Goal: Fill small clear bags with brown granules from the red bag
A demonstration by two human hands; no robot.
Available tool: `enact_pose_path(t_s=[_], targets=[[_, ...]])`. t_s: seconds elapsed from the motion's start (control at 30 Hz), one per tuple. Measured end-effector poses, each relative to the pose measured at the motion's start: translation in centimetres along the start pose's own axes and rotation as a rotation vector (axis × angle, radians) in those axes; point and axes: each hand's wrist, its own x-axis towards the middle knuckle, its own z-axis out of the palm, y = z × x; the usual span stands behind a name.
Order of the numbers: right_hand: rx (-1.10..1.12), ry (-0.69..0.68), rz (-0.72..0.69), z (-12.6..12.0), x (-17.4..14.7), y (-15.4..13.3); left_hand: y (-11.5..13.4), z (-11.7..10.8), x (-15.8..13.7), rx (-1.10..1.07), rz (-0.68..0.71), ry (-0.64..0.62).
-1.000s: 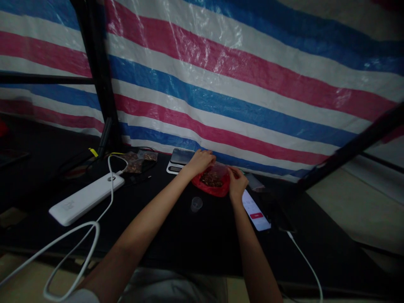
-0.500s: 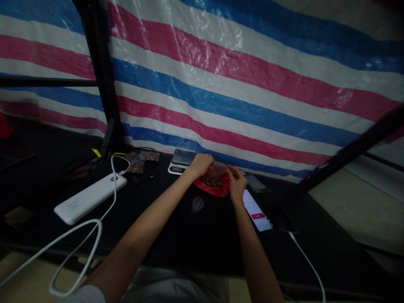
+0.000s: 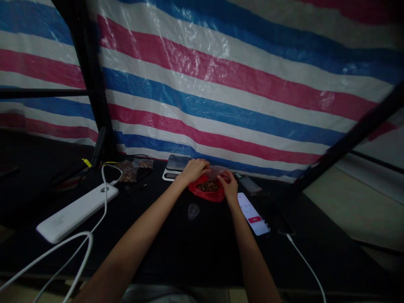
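A red plastic bag (image 3: 208, 196) lies open on the black table, with small brown dried pieces (image 3: 209, 186) inside. Behind its mouth, a clear plastic bag (image 3: 217, 170) spans the space between my two hands. My left hand (image 3: 195, 170) is closed at the left end of this clear film, its fingertips partly hidden. At the right end, my right hand (image 3: 229, 186) pinches with thumb and fingers, close above the red bag's rim. A small clear plastic cup (image 3: 193, 211) stands in front of the red bag. A white digital scale (image 3: 176, 163) sits beyond my left hand.
A lit phone (image 3: 253, 214) lies right of my right forearm, with a grey device (image 3: 249, 183) behind it and a dark cabled phone (image 3: 285, 225) further right. Left are a white power bank (image 3: 75, 212) and several small clear packets (image 3: 134, 169). A striped tarp (image 3: 202, 105) hangs behind.
The view has shifted slightly, so everything sits a little further left and lower. Between my hands the clear film looks lower, and the brown pieces lie flatter in the red bag.
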Motion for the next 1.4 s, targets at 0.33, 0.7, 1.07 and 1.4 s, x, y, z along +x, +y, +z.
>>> enact_pose_path(t_s=[0.33, 0.7, 1.07, 1.4], targets=[[0.072, 0.012, 0.009, 0.0, 0.2, 0.2, -0.2, 1.4, 0.5, -0.238, -0.061, -0.072], [-0.084, 0.016, 0.109, -0.6, 0.0, 0.9, -0.4, 2.0, 1.8, -0.38, -0.098, 0.022], [-0.23, 0.031, 0.048, -0.8, -0.4, -0.7, -1.1, 2.6, 1.1, -0.244, -0.17, -0.006], [-0.198, 0.01, 0.02, -0.6, -0.7, -0.9, -1.1, 2.4, 0.8, -0.298, -0.159, -0.016]])
